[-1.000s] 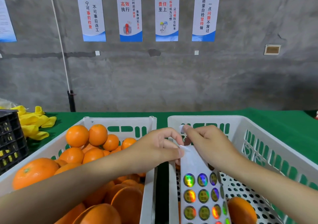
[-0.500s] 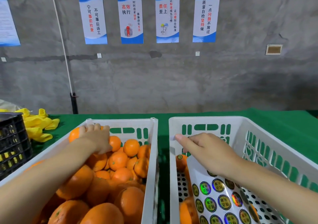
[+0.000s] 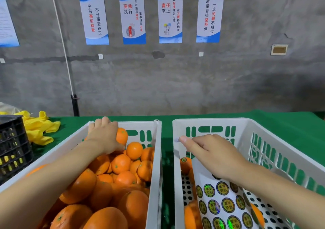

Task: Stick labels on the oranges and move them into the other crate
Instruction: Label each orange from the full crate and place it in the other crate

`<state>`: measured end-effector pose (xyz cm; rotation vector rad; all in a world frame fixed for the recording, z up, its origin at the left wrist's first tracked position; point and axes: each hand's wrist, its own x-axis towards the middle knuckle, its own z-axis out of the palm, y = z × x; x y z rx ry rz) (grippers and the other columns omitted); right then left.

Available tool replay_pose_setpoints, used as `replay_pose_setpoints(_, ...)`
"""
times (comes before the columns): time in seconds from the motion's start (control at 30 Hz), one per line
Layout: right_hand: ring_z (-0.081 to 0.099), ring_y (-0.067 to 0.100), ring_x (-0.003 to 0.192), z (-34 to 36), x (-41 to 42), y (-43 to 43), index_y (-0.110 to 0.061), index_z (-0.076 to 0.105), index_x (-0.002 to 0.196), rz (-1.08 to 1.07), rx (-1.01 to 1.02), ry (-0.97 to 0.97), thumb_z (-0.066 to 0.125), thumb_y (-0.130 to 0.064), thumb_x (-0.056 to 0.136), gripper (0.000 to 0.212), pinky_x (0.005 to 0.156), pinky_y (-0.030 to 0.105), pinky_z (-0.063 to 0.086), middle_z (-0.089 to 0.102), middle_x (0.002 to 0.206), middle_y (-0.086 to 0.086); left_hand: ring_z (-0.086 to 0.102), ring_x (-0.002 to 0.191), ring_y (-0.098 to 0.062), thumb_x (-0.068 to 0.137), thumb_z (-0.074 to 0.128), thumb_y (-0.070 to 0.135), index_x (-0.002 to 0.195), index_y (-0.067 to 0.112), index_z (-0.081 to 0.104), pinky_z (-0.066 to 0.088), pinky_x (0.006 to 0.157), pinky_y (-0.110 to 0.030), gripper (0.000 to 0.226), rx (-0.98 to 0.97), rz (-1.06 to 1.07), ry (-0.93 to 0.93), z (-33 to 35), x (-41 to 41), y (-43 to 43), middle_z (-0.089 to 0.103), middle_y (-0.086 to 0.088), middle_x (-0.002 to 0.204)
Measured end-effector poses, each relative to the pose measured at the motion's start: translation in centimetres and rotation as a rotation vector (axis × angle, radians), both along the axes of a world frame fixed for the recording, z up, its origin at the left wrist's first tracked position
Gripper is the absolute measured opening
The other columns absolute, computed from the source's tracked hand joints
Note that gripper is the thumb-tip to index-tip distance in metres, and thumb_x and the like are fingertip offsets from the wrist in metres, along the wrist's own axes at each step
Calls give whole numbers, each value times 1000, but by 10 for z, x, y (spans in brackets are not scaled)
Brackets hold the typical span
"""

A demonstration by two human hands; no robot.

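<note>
The left white crate (image 3: pixel 156 167) is piled with several oranges. At its far left corner my left hand (image 3: pixel 103 135) grips one orange (image 3: pixel 122 135), fingers curled over the top. The right white crate (image 3: pixel 207 122) holds a few oranges, one of them (image 3: pixel 185 164) with a round label on it. A sheet of shiny round labels (image 3: pixel 221 204) lies in this crate. My right hand (image 3: pixel 211 154) hovers above the sheet with a small pale label (image 3: pixel 178 139) stuck on the tip of its extended finger, the other fingers curled.
Both crates stand side by side on a green cloth (image 3: pixel 281 123). A black crate (image 3: pixel 12 147) and a heap of yellow foam nets (image 3: pixel 38 128) sit at the left. A concrete wall with posters rises behind the table.
My left hand left the label sheet, reached to the far corner of the left crate and closed round an orange. The sheet dropped into the right crate; my right hand kept one label.
</note>
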<state>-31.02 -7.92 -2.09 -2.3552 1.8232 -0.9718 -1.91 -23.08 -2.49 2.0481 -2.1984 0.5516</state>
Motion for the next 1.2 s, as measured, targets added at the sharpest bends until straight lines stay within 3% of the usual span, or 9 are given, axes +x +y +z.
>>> replay_pose_setpoints(0.1,47,8,44,4,-1,1,-34,57,69,-28,-92,-24,25,-72,89,54,44,20,28,46,42,-7,58,92,-24,69,76,62,109,22,46,48,78,-38,64,-91,-192,353,10,-13,16,60,-4,107)
replay_pose_setpoints(0.17,53,3,47,6,-3,0,-39,65,99,-67,-152,-16,37,-66,93,39,43,17,27,50,42,-9,61,81,-18,64,74,66,105,28,47,51,71,-37,62,-26,-298,622,15,-31,34,64,4,93)
replay_pose_setpoints(0.23,56,1,53,7,-5,-2,-36,65,116,-98,-225,-14,49,-56,93,34,45,18,31,49,42,-9,65,77,-9,55,67,75,102,34,54,54,71,-34,63,42,-408,836,18,-53,53,67,11,89)
replay_pose_setpoints(0.33,52,6,48,10,-6,0,-32,66,117,-99,-320,-79,50,-55,89,40,49,26,43,46,44,-10,68,74,1,53,66,79,100,39,60,53,65,-23,62,153,-570,1052,17,-85,79,71,15,87)
replay_pose_setpoints(0.4,49,5,47,12,-6,2,-29,68,113,-102,-371,-112,54,-51,90,35,50,27,43,43,43,-10,69,79,2,54,70,75,104,41,62,54,67,-20,61,236,-653,1135,11,-97,91,72,21,91)
replay_pose_setpoints(0.5,44,5,43,15,-4,5,-26,72,105,-92,-431,-100,63,-40,91,22,49,27,41,38,41,-11,69,92,3,56,74,72,111,44,62,58,77,-23,63,346,-726,1159,1,-101,102,71,24,101)
replay_pose_setpoints(0.8,30,-9,40,14,1,10,-24,75,98,29,-434,17,68,-32,88,15,48,15,25,24,41,-19,60,98,14,62,68,77,107,56,54,51,68,-7,52,366,-789,1090,-7,-102,109,61,39,105)
replay_pose_setpoints(0.9,30,-10,40,14,4,10,-25,76,91,57,-421,14,60,-35,85,19,46,14,24,24,41,-21,61,99,13,66,70,75,111,55,54,53,70,-9,52,362,-787,1069,-8,-101,107,61,37,107)
replay_pose_setpoints(1.2,37,-3,36,15,3,12,-25,79,91,116,-374,42,62,-34,88,19,48,11,22,21,37,-18,64,95,7,71,71,69,116,45,58,53,70,-9,53,374,-773,1056,-7,-100,104,66,29,101)
